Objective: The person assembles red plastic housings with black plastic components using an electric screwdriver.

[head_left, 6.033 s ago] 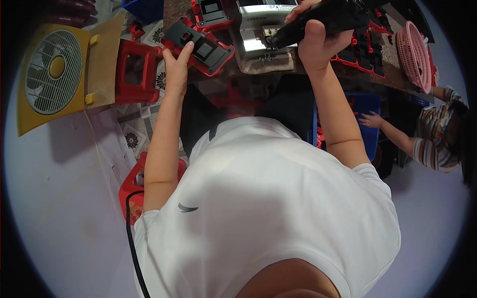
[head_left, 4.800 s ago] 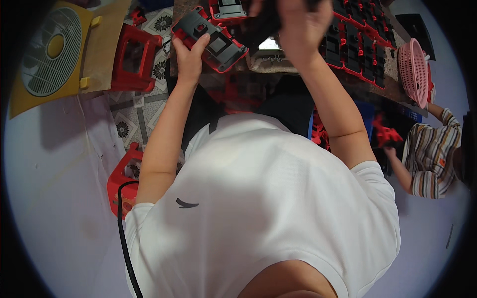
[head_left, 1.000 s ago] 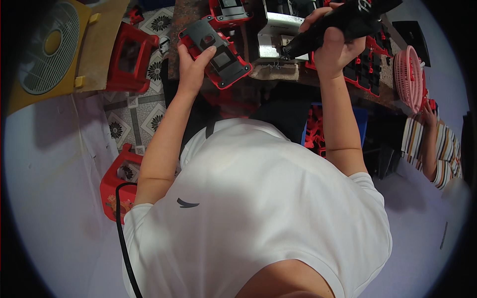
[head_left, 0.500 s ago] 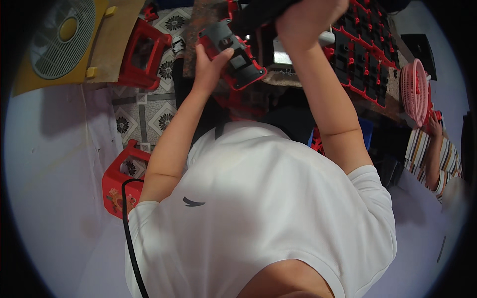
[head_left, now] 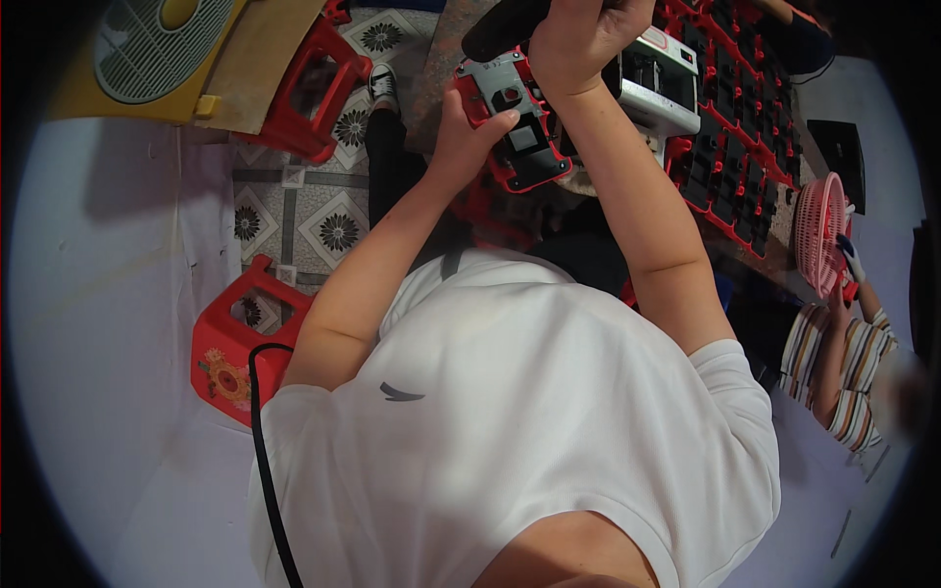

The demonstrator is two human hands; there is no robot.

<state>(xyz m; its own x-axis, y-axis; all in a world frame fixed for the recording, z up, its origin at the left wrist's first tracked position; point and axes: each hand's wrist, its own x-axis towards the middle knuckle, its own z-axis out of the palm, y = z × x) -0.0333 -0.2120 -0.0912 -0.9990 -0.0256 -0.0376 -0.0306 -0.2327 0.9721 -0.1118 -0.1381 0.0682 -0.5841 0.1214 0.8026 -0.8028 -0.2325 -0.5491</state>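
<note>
My left hand grips the near left side of a red, black and grey plastic housing, its thumb lying across the top. The housing is tilted at the table's edge, with a grey plate at its far end and a black section nearer me. My right hand is closed around a dark, elongated hand-held tool just beyond the housing. The upper edge of the picture cuts off part of that hand, and the tool's tip cannot be made out.
A white machine stands right of my right forearm. Rows of red and black housings cover the table's right side, by a pink basket. Red stools and a yellow fan are left. A person in stripes works at right.
The housing and my left hand have shifted right in the picture. My right hand has turned, and the dark tool now lies closer to the housing's far end. More of the white machine shows.
</note>
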